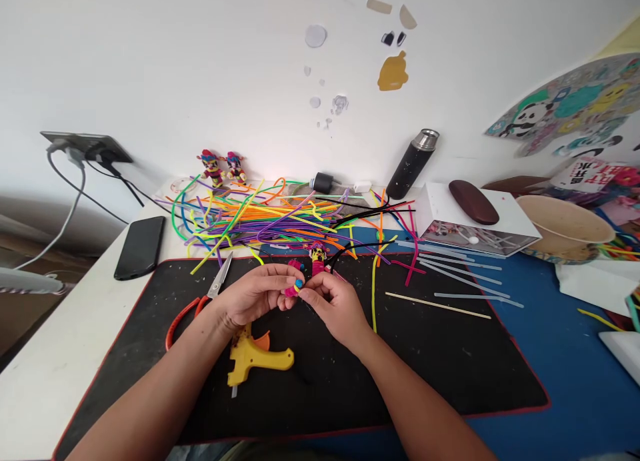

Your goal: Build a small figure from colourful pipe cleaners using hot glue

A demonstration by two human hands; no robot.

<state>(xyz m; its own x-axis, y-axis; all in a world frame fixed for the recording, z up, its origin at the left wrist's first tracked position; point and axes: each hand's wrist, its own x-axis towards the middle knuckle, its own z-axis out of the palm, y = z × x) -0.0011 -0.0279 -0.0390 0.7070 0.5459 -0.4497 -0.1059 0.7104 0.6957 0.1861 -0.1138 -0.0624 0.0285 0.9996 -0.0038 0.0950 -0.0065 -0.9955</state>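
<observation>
My left hand [255,294] and my right hand [333,301] meet over the black mat [450,361], fingers pinched together on a small pink, blue and yellow pipe-cleaner piece [295,286]. Just behind my fingers stands a small pink and yellow pipe-cleaner figure [318,258]. A yellow glue gun [253,358] lies under my left wrist. Orange-handled scissors [200,304] lie left of my left hand.
A heap of coloured pipe cleaners [270,218] spreads behind the mat, with two finished figures [223,168] by the wall. A phone [140,246] lies left; a black flask [413,164], white box [475,224], clear glue sticks [465,271], wooden stick [437,305] and paper bowl [565,228] are right.
</observation>
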